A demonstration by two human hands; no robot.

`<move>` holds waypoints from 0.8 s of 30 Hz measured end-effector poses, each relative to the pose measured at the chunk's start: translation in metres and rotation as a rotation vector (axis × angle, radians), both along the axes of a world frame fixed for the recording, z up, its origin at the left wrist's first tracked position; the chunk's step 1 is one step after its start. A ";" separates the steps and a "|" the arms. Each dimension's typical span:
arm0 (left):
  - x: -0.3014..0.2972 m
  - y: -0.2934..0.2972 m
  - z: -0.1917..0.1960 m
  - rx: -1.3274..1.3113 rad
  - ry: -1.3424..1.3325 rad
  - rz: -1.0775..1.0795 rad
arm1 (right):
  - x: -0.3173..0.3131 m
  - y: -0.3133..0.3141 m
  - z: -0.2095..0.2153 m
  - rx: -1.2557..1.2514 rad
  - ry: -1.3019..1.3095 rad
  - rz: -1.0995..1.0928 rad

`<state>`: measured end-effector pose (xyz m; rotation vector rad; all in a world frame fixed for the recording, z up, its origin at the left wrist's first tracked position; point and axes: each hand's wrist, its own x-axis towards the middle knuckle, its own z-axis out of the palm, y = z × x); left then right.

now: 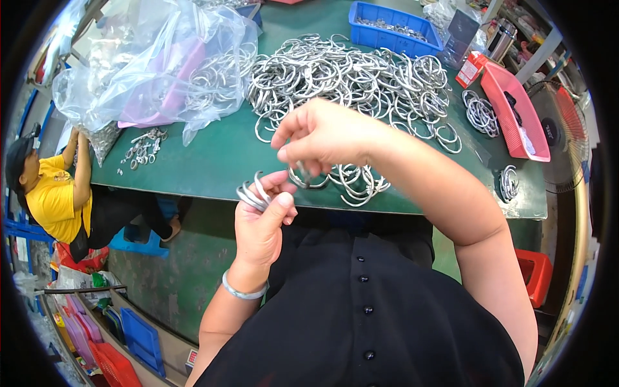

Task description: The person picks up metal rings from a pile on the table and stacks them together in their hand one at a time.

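Observation:
Several silvery open metal rings (255, 197) are gripped in my left hand (259, 222), between its thumb and fingers, near the table's front edge. Above and to the right of it, my right hand (319, 134) hangs with bent fingers pointing down. Motion smears some of those fingers. A blurred dark ring (309, 182) shows just below them; whether they hold it cannot be made out. Beyond both hands spreads a large heap of similar rings (348, 74) on the green table (213, 171). A smaller group of rings (361, 184) lies by the front edge, right of my hands.
Clear plastic bags (161, 71) cover the back left, beside small metal parts (143, 149). A blue bin (394, 37) stands at the back. Toward the right are bundled rings (480, 115), a pink basket (516, 109) and a fan (558, 132). A person in yellow (59, 197) sits left.

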<state>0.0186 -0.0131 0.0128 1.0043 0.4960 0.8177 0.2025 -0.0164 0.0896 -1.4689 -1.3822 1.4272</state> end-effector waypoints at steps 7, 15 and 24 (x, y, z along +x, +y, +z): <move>0.006 0.000 0.003 0.023 0.057 0.072 | -0.022 -0.013 0.002 0.105 0.096 -0.046; 0.001 0.013 -0.008 -0.246 -0.328 -0.122 | -0.017 -0.015 -0.011 0.177 0.047 -0.151; -0.003 0.022 -0.016 -0.390 -0.591 -0.247 | -0.008 -0.035 -0.044 0.023 0.243 -0.134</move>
